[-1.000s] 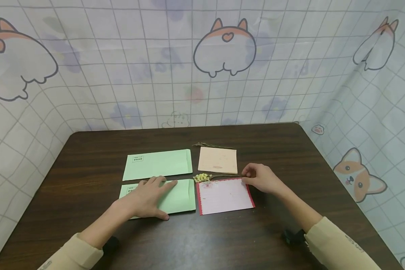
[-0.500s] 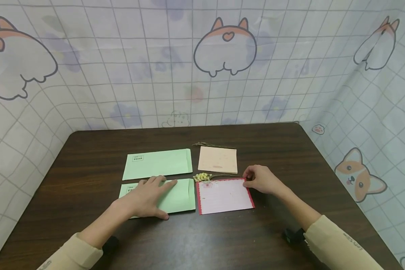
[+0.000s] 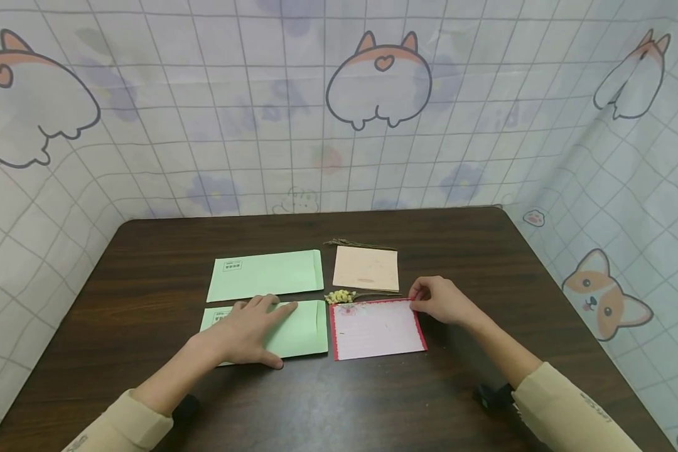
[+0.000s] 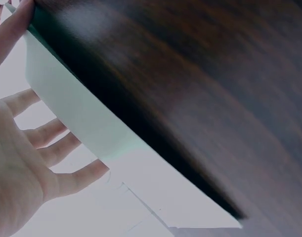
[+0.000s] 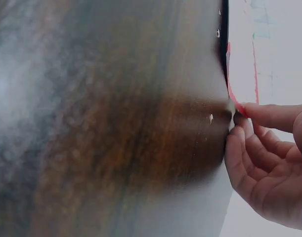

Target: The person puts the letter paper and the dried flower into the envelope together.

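Observation:
My left hand lies with spread fingers across the nearer green envelope. In the left wrist view its thumb reaches the edge of this envelope, and the fingers extend over its face. At the top right corner of a white card with a red border, my right hand pinches the card between thumb and fingers. The right wrist view has the thumb on the card's red edge, other fingers curled below. A yellow flower sprig lies along the card's top edge.
A second green envelope lies behind the first. Right of it, a peach paper square lies in front of a thin dried sprig. The dark wooden table meets a patterned cloth at its back.
My right hand has slipped slightly right along the card's top edge to its corner. The left hand stays on the envelope; the papers lie almost as before.

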A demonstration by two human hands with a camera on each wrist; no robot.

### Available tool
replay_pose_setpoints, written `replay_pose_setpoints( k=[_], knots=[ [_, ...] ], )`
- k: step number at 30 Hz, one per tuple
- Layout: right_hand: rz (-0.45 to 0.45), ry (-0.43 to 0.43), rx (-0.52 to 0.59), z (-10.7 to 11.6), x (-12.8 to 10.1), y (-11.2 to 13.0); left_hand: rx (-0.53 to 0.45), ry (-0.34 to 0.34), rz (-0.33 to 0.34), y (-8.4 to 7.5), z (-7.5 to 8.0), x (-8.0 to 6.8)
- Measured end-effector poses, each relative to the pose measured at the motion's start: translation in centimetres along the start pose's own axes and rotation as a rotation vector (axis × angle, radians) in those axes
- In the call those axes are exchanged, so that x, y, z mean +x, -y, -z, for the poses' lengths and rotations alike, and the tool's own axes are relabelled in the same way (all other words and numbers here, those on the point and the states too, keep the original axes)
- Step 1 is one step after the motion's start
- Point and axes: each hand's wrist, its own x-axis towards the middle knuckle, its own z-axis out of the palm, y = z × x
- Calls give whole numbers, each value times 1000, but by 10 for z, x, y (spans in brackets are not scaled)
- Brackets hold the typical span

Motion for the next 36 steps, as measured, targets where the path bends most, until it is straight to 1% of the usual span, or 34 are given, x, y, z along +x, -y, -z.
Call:
replay_pose_setpoints(
  k=[4,11,16,21,30,36],
  knots=[
    [-18,2,93,1,0,-1,1,-1,-1,0,0,0],
    [-39,33,308,1,-1,-3,1,9,7,0,0,0],
    [-75,38,411,4,-3,-3,2,5,7,0,0,0],
    [-91,35,468,7,-4,-4,4,4,7,1,0,-1],
    [-106,31,533,12,-5,-6,6,5,11,1,0,0],
    [-110,28,534,13,-3,-7,3,9,14,1,-1,0]
  ],
)
